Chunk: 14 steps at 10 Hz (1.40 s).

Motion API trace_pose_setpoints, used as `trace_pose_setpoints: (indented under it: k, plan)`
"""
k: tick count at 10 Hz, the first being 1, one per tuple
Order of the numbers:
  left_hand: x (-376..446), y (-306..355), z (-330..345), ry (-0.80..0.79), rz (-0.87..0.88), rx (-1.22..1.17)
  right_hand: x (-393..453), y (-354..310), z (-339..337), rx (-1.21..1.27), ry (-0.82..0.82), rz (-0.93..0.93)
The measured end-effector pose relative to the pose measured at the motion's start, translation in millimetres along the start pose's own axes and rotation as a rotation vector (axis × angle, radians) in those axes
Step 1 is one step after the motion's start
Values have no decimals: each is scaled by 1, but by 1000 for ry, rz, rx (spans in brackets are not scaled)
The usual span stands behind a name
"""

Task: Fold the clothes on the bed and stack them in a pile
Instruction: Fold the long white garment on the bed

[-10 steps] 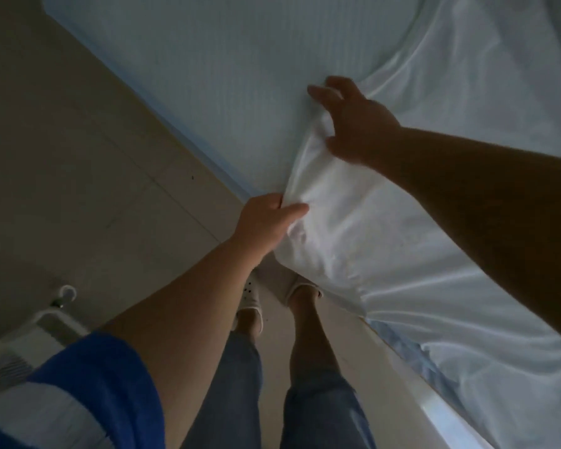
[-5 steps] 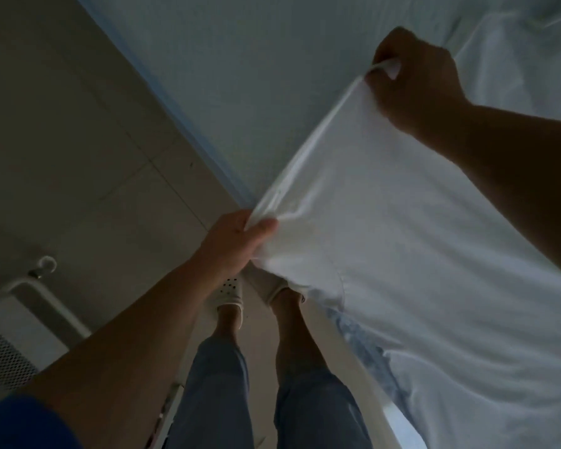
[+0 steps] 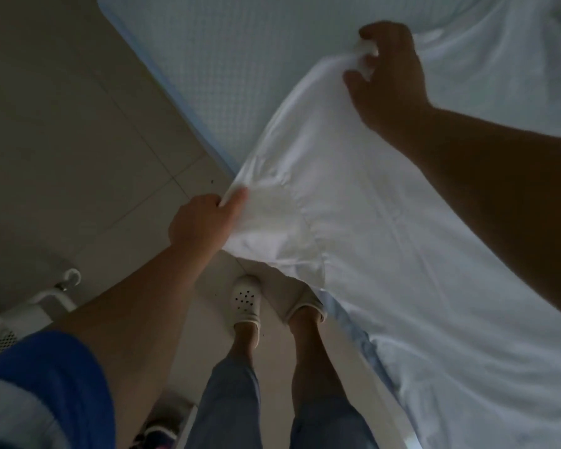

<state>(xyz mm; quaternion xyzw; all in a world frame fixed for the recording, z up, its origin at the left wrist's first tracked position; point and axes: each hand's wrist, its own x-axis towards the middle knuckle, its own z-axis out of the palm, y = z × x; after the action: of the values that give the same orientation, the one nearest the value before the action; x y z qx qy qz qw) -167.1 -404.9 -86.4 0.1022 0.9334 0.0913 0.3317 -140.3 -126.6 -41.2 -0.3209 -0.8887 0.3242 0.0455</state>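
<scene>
Left hand [image 3: 204, 222] and right hand [image 3: 386, 72] pinching white garment [image 3: 386, 254] edge over bed [image 3: 240, 59]; risks slipping, crooked fold.

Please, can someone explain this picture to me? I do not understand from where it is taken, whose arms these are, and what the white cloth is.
The picture comes from a camera worn on a person's head. It looks forward and down, so you see the person's own arms, legs and white shoes on the tiled floor. There is no machine; two bare hands do the work.

The pale surface at the top and right is a bed. On it lies a white garment, partly hanging over the bed's edge. The left hand pinches its near edge. The right hand grips a bunched part farther away, over the bed. The cloth is stretched between both hands, probably to fold it.

At the lower left stands a white frame; what it is I cannot tell.
</scene>
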Motion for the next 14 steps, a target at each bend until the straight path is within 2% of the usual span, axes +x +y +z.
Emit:
trace_pose_setpoints:
  k: [1, 2, 3, 4, 5, 6, 7, 8, 9, 10, 11, 12, 13, 14]
  plan:
    - [-13, -1, -3, -295, 10, -168, -27, 1, -13, -30, -10, -5]
    - [-22, -5, -5, -331, 29, -347, -83, 0, -15, -76, -44, -14]
    - [-27, -10, -14, -283, 15, -621, -151, 1, -1, -54, -146, 26]
    - [-31, -16, -22, -300, -12, -683, -201, -8, 16, 52, -169, 129]
    - [-33, -28, -30, -510, -27, -714, -261, -23, 46, 205, -329, 514]
    - [-30, -41, -28, -617, -87, -727, -292, -25, 70, 450, -521, 780]
    - [-25, -56, -17, -593, -123, -865, -293, -17, 92, 994, -338, 1195]
    - [-23, -58, -8, -485, -86, -847, -277, -18, 111, 1305, -105, 1293]
    - [-21, -61, -6, -372, -52, -786, -267, -22, 118, 1343, 2, 1255]
    - [-19, -66, -8, -280, -31, -765, -275, -31, 126, 1270, -37, 1240]
    - [-15, -70, -9, -216, -41, -681, -293, -31, 136, 1337, -61, 1231]
    - [-14, -76, -10, -143, 19, -319, -312, -31, 142, 1016, -106, 1268]
    - [-19, -70, -16, -155, 10, -47, -320, -35, 128, 690, -227, 1219]
    - [-30, -53, -27, -153, 32, -81, -319, -36, 97, 469, -332, 1063]
